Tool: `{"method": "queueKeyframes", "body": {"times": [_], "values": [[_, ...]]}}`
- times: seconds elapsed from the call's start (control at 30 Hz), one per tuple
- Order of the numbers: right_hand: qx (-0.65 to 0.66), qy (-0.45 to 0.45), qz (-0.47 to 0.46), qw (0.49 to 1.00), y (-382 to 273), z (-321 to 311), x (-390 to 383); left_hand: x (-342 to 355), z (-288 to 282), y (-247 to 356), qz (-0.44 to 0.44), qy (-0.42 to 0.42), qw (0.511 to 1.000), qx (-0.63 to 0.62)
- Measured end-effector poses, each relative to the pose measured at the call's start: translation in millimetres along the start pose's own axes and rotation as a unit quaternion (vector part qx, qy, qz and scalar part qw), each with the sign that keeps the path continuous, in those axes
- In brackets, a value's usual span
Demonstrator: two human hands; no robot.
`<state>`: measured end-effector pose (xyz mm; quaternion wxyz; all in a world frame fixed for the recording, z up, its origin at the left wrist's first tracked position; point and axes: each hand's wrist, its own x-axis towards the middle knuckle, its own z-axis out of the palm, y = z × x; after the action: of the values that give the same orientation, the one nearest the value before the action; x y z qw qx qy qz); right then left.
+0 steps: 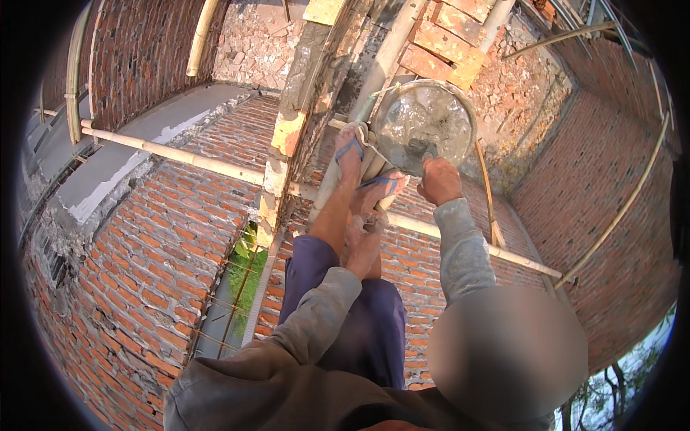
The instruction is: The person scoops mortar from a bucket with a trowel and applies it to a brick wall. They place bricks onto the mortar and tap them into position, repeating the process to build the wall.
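My right hand (pixel 440 179) grips a trowel (pixel 422 148), its blade dipped in wet grey mortar inside a round bucket (pixel 402 108). My left hand (pixel 363 237), crusted pale with grey, is low between my legs, just below my sandalled feet (pixel 381 188); its fingers are curled, and what they hold, if anything, I cannot make out. My feet rest on bamboo poles (pixel 323 183) beside the bucket, high above a lower level. A blurred oval hides the lower right of the view.
A narrow mortar-streaked wall top (pixel 287 136) runs along my left. Stacked bricks (pixel 445 39) lie beyond the bucket. A horizontal bamboo pole (pixel 180 158) crosses the drop between brick walls (pixel 589 179). Rebar (pixel 237 302) spans an opening at lower left, with greenery below.
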<state>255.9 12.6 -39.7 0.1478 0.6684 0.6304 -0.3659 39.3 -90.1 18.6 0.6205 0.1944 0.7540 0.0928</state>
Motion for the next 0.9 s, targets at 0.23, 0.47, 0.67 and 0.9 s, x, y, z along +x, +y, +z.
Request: {"method": "queueKeyframes", "body": {"times": [0.23, 0.47, 0.67, 0.9], "values": [[-0.060, 0.122, -0.058, 0.989, 17.7, -168.5, -107.3, -7.4, -3.2, 23.6, 0.040, 0.018, 0.997, 0.071], [-0.136, 0.024, -0.024, 0.990, 11.5, -68.7, 28.6, -26.2, -39.5, 31.3, 0.090, 0.064, 0.994, -0.007], [-0.153, -0.017, -0.022, 0.988, 8.6, -64.1, -38.0, -31.3, -205.2, -20.4, 0.173, 0.270, 0.945, 0.060], [-0.032, 0.064, -0.005, 0.997, 13.3, -86.3, -109.4, -175.6, -341.3, -164.0, 0.015, 0.340, 0.907, 0.247]]}}
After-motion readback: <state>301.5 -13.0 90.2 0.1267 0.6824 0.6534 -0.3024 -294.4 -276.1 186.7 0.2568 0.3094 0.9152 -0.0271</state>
